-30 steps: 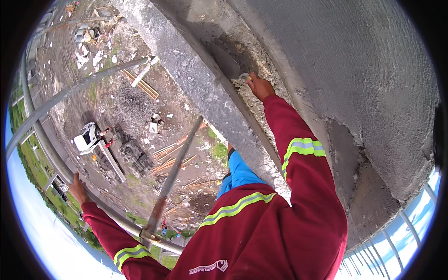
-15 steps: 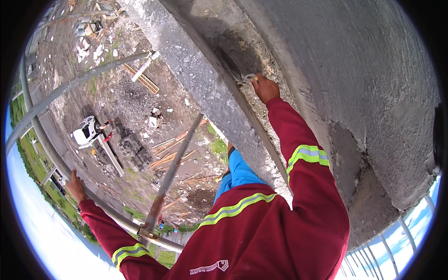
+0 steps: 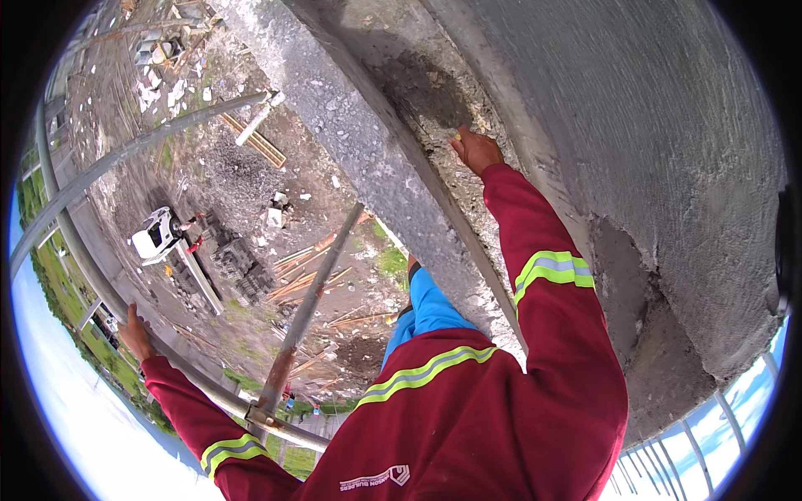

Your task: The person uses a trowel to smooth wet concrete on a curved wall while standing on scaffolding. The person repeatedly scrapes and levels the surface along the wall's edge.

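Observation:
My right hand (image 3: 479, 153) is closed around a trowel, whose yellowish handle end (image 3: 459, 136) shows at the fingers. Its blade cannot be made out against the grey surface. The hand is over a rough concrete channel (image 3: 472, 188) between a raised ledge and a smooth grey wall. Just beyond it lies a dark, damp-looking patch of mortar (image 3: 430, 88). Out to the left, my left hand (image 3: 134, 336) is wrapped around a curved metal scaffold pipe (image 3: 188, 361).
The concrete ledge (image 3: 359, 125) runs diagonally beside my legs, with loose crumbs on it. A rusty pipe (image 3: 309, 309) crosses below. Far down on the ground are a white truck (image 3: 154, 238), timber lengths (image 3: 305, 271) and rubble. The plastered wall (image 3: 635, 125) fills the right side.
My right hand has turned and shifted slightly to the right. The dark trowel blade, visible earlier against the ledge's inner side, no longer stands out. My left hand stays on the pipe.

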`<state>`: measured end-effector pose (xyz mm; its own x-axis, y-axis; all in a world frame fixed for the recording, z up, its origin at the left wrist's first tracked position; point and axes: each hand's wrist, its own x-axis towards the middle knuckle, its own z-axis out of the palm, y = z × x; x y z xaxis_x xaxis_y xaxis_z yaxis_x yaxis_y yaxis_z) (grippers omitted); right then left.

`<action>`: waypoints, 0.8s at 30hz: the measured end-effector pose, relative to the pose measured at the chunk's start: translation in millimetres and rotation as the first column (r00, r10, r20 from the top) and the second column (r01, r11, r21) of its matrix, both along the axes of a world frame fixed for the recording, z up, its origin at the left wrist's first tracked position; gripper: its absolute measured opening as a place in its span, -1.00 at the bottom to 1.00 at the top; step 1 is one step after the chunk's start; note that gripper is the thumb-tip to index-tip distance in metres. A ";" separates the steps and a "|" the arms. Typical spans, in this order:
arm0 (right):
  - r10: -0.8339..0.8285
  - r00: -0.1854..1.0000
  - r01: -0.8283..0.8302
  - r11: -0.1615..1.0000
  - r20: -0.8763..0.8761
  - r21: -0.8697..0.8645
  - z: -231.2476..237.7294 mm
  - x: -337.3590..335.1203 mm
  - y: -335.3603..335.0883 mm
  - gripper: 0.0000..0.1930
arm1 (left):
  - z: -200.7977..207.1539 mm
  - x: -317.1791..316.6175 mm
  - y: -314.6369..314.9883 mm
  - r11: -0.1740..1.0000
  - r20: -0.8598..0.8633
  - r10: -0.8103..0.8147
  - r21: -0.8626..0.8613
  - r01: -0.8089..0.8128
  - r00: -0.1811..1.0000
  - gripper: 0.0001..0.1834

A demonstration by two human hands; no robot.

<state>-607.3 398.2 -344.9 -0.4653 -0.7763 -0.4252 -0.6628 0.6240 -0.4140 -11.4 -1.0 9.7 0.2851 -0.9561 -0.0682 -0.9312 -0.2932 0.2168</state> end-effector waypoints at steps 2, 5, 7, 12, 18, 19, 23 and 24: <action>-0.105 0.993 0.105 0.994 0.044 0.006 2.6 0.9 -4.9 -0.60 | -0.4 1.4 -0.5 1.000 -0.036 0.007 0.003 -0.007 0.999 -0.48; -0.040 0.996 0.035 0.997 0.081 0.069 6.5 8.6 -12.7 -0.59 | 0.0 3.4 -0.7 1.000 -0.010 0.010 0.007 -0.010 1.000 -0.48; 0.019 0.997 -0.025 0.997 0.075 0.072 7.1 12.6 -16.6 -0.59 | -0.8 2.9 -0.6 1.000 -0.002 0.009 -0.002 -0.009 1.000 -0.48; -0.153 0.988 0.153 0.988 -0.011 -0.001 6.2 16.8 -17.6 -0.57 | 0.0 0.8 1.2 1.000 -0.037 0.003 -0.009 -0.003 0.999 -0.49; -0.051 0.998 0.046 0.982 0.023 0.183 13.0 19.3 -23.2 -0.58 | -1.5 -0.5 1.2 0.999 -0.006 0.013 -0.031 -0.013 1.000 -0.49; -0.084 0.996 0.081 0.993 0.035 0.087 15.1 20.8 -24.0 -0.58 | -2.4 -0.6 1.7 0.999 -0.052 0.030 -0.039 -0.032 0.998 -0.50; -0.271 0.962 0.271 0.953 0.015 -0.139 23.2 24.5 -14.4 -0.61 | -0.6 -3.0 3.5 0.999 -0.047 0.028 -0.016 -0.029 0.999 -0.49; -0.282 0.959 0.276 0.940 -0.004 -0.200 23.5 21.9 -8.9 -0.61 | -0.5 -4.4 3.4 1.000 -0.005 0.001 -0.026 -0.001 1.000 -0.49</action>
